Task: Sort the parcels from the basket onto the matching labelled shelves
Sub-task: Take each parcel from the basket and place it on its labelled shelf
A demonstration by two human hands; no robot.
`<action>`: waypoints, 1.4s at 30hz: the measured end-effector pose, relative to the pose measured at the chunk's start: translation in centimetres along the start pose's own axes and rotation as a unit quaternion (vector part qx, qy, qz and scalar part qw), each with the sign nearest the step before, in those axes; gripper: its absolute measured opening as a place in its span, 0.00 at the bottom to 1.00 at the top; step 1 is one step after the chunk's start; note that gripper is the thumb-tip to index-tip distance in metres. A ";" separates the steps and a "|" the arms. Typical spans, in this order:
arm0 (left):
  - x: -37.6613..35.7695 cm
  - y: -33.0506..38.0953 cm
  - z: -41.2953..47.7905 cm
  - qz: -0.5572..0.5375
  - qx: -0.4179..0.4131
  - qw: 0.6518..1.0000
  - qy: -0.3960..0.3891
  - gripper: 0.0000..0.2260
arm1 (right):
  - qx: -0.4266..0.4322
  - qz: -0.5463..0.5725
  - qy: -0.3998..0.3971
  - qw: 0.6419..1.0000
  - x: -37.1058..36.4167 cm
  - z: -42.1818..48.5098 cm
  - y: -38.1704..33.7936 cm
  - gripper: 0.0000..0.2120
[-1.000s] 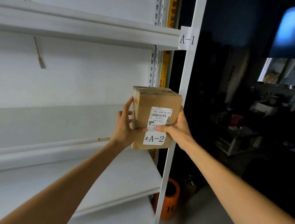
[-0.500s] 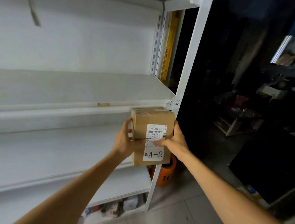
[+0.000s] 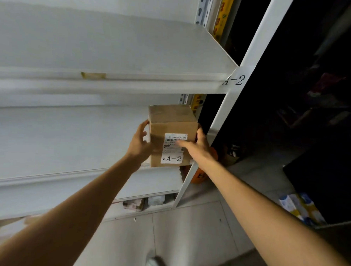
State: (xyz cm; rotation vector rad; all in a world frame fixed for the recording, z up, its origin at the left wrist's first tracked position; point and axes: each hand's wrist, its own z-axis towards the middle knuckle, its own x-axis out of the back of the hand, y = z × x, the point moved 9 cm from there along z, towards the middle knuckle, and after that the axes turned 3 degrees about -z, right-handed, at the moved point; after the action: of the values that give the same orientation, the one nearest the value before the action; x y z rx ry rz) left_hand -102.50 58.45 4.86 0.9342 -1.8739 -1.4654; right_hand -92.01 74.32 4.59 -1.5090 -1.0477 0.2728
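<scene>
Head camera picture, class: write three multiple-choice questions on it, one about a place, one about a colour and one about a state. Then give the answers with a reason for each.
1. Where does the rack's A-2 tag appear relative to the parcel?
A. Below it
B. Above and to the right of it
C. Directly left of it

2. What colour is the parcel's cardboard?
A. Blue
B. Green
C. Brown

3. What state is the parcel in?
A. Gripped by the left hand and right hand
B. Lying on the floor
C. Torn open

Answers:
1 B: the tag sits on the upright, higher than the parcel.
2 C: plain brown card shows around its white labels.
3 A: a hand clasps each side.
</scene>
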 end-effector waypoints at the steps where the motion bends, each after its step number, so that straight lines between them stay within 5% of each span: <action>1: -0.1 -0.2 0.6 0.008 0.000 1.000 -0.005 0.35 | -0.005 -0.007 0.002 1.000 -0.1 0.9 0.3 0.38; 7: -0.2 -2.1 3.2 0.024 0.029 0.998 -0.044 0.43 | -0.024 -0.036 -0.019 0.999 -0.8 3.3 2.2 0.30; 16: 0.5 -2.6 2.5 0.139 0.062 0.987 -0.044 0.45 | -0.025 -0.163 -0.001 0.986 -1.0 2.8 1.8 0.34; 21: 4.5 -0.4 -1.0 0.225 0.055 0.973 -0.004 0.34 | -0.026 -0.374 -0.097 0.922 -4.8 -0.3 2.0 0.34; 24: 8.5 1.8 -4.5 0.283 0.020 0.959 0.017 0.28 | -0.004 -0.409 -0.138 0.902 -8.0 -1.9 -0.2 0.28; 26: 12.4 2.6 -8.0 0.324 0.007 0.945 0.042 0.26 | 0.045 -0.444 -0.185 0.875 -10.9 -5.9 -4.5 0.21; 30: 21.9 2.9 -16.2 0.349 0.036 0.926 0.137 0.21 | 0.152 -0.501 -0.289 0.802 -19.8 -13.6 -10.8 0.29; 35: 34.5 0.8 -31.3 0.384 0.121 0.878 0.259 0.20 | 0.348 -0.523 -0.428 0.649 -34.7 -30.5 -16.6 0.33; 42: 43.1 -4.1 -56.2 0.384 0.262 0.787 0.406 0.22 | 0.552 -0.467 -0.498 0.479 -47.2 -53.9 -18.3 0.31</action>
State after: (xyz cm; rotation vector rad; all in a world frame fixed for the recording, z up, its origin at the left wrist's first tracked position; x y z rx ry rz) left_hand -82.74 -9.02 14.75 0.6972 -1.6324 0.0105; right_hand -89.38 1.33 16.26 0.7042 -1.8418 0.8541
